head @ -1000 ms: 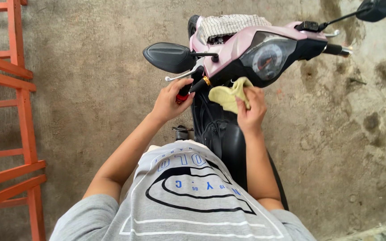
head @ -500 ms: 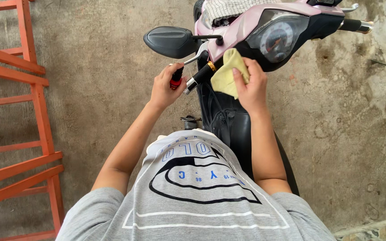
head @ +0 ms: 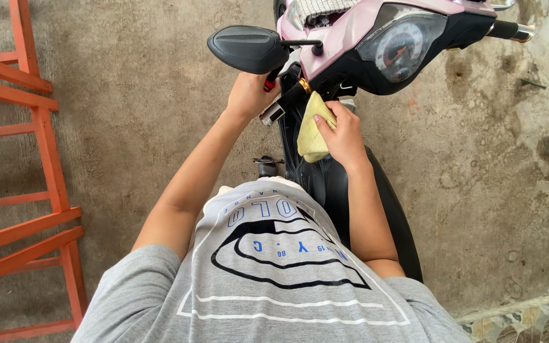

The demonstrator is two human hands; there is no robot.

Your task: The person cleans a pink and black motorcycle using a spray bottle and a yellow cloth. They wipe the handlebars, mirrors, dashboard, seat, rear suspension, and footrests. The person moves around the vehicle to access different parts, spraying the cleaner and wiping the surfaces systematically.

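A pink and black scooter (head: 351, 38) stands on the concrete in front of me, its round speedometer (head: 401, 47) facing up. My left hand (head: 249, 95) is closed around the left brake lever and grip end (head: 274, 108), just under the black mirror (head: 246, 47). My right hand (head: 341, 133) presses a folded yellow cloth (head: 309, 130) against the black panel below the handlebar. The black seat (head: 344, 190) runs back beneath my right forearm.
An orange wooden frame (head: 33, 159) with slanted rails stands at the left. The stained concrete floor (head: 490, 178) spreads to the right of the scooter. A patterned tile strip (head: 528, 321) shows at the bottom right corner. The right handlebar grip (head: 509, 30) sticks out at top right.
The right hand with the cloth has slid down from beside the speedometer to the panel under the left grip. The left hand stays on the lever. The view has shifted closer.
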